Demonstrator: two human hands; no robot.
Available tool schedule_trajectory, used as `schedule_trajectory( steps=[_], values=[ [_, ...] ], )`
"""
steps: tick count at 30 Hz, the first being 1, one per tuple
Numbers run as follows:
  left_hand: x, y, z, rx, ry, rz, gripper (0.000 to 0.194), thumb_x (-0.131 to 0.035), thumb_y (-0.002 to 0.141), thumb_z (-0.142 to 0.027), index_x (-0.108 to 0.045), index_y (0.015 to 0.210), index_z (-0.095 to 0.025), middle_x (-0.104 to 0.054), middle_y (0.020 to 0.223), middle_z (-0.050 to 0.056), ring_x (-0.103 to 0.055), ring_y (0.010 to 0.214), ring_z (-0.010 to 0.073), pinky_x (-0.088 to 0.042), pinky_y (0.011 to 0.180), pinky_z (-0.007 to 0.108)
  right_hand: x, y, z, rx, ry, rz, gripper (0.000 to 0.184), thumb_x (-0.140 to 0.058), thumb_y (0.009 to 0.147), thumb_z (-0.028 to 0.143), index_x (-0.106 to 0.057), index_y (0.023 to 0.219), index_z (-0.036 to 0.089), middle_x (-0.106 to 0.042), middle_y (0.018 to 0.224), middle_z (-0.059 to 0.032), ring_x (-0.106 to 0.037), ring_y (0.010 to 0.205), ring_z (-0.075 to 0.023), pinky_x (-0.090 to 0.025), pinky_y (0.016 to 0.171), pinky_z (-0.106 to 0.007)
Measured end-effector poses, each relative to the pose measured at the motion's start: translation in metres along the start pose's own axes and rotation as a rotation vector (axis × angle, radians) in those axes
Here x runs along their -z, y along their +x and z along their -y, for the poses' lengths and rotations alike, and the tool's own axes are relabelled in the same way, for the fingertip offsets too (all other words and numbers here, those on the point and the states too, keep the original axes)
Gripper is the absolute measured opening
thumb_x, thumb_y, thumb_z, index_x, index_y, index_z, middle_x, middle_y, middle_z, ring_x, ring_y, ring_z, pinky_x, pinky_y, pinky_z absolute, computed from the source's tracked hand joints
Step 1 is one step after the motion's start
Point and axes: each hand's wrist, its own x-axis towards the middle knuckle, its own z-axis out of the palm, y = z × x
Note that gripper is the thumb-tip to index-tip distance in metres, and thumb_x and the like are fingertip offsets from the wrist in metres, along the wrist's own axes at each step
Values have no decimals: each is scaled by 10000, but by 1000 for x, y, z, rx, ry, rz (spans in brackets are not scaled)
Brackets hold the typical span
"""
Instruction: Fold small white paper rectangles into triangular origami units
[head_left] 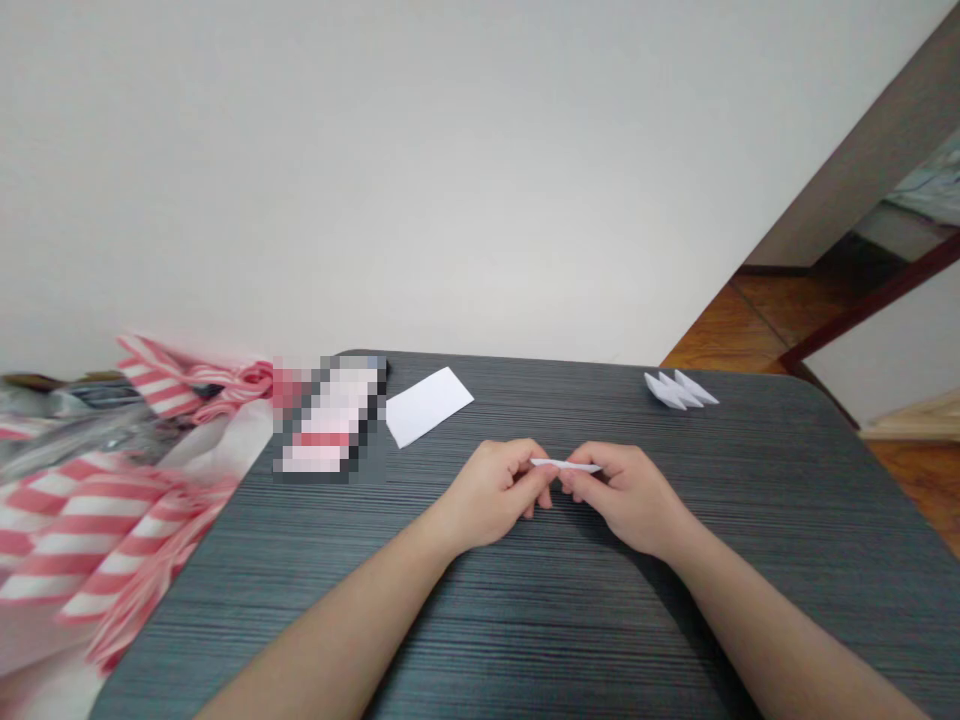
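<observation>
My left hand [491, 490] and my right hand [611, 495] meet above the middle of a dark grey wood-grain table [570, 620]. Between their fingertips both hands pinch a narrow folded strip of white paper [566, 466], its right end showing past my right fingers. A flat white paper rectangle [427, 406] lies on the table near the far edge, left of my hands. Several small folded white paper pieces [679, 391] are stacked together at the far right of the table.
A red-and-white striped cloth or bag [97, 530] bunches over the left side, beside a pixelated object [330, 415] at the table's far left corner. A white wall stands behind the table. A wooden floor [757, 320] shows to the right.
</observation>
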Motion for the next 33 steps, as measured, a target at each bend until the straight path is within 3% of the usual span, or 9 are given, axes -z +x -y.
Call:
schedule_trajectory(
  steps=[7,10,13,16,20,26,33],
  values=[
    [1,0,3,4,-34,-68,233,-509,945,-321,-593,803,-156,-661,644,2,-549,483,82,-425,478,179,-1,0,-6,-73,120,-54,124,-568,906,264,-638,837,188,-619,645,24,-557,603,-131,-414,611,-248],
    [2,0,5,-30,-8,-69,172,-538,930,-304,-622,948,-155,-679,726,12,-577,538,95,-442,514,194,2,0,-7,-70,110,-71,163,-534,917,253,-594,778,193,-602,636,26,-535,597,-128,-410,611,-252],
    [3,0,5,-118,99,-92,250,-588,901,-273,-633,1124,-169,-682,803,14,-584,598,103,-440,560,208,2,0,-6,-73,90,-66,187,-523,911,235,-555,730,200,-558,595,40,-486,557,-120,-382,569,-247],
    [3,1,2,-214,244,-57,175,-590,914,-296,-709,966,-179,-677,825,18,-585,703,117,-426,629,215,1,1,-6,-78,105,-84,207,-531,917,252,-543,718,200,-544,584,42,-477,554,-118,-381,568,-251],
    [3,2,-1,-174,269,-37,222,-573,930,-301,-690,801,-163,-630,681,-9,-543,623,98,-394,591,202,-2,1,-9,-86,200,-116,188,-564,927,293,-581,770,191,-566,611,33,-506,580,-117,-403,597,-255],
    [2,2,0,-41,143,-97,263,-538,942,-315,-659,769,-160,-589,568,-31,-541,518,89,-401,535,188,-6,1,-11,-86,403,-124,144,-601,921,316,-615,879,179,-621,653,17,-472,508,-93,-369,502,-235],
    [2,3,1,15,71,-158,243,-538,940,-343,-676,836,-171,-606,536,-36,-569,486,99,-434,530,192,-6,1,-9,-84,455,-61,200,-575,939,333,-672,982,164,-645,726,-14,-469,490,-81,-382,487,-242]
  ],
)
